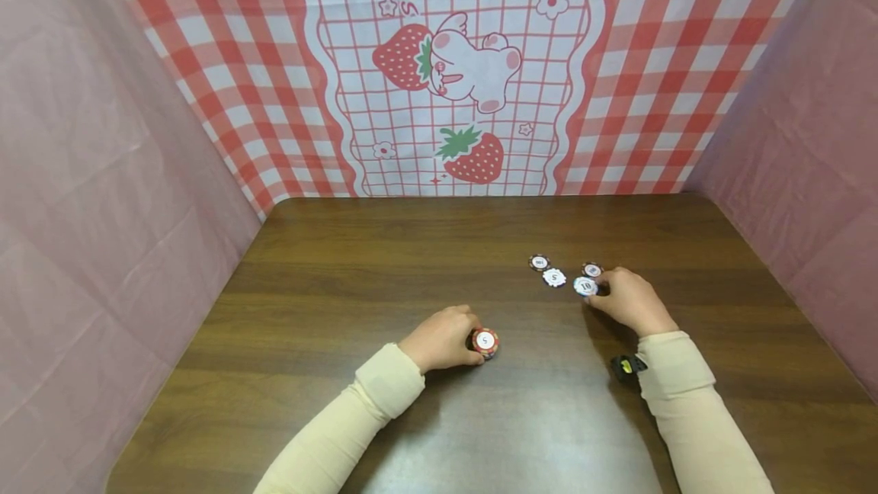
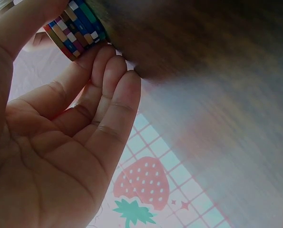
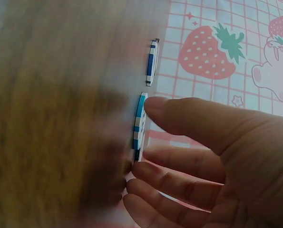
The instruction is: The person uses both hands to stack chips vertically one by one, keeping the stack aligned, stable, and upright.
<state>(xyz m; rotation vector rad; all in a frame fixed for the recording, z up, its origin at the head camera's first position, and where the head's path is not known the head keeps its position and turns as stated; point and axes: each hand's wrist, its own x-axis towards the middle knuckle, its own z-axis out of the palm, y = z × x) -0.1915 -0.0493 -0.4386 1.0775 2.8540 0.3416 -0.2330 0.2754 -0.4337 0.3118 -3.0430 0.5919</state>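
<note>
My left hand [image 1: 442, 338] grips a short stack of poker chips [image 1: 485, 341] between thumb and fingers near the table's middle. A red chip marked 5 tops the stack; in the left wrist view, blue, green and multicoloured edges [image 2: 77, 31] show below it. To the right, my right hand [image 1: 634, 303] pinches a white and light-blue poker chip [image 1: 586, 286] marked 10, its thumb at the chip's edge in the right wrist view. A dark-edged chip [image 1: 593, 270] lies just behind that one, close to the fingertips.
Left of the right hand, a dark chip [image 1: 539, 262] marked 100 and a white chip [image 1: 554, 277] marked 5 lie together. All rest on a brown wooden table [image 1: 329, 273]. A strawberry-print cloth [image 1: 473, 82] hangs behind, with pink cloth on both sides.
</note>
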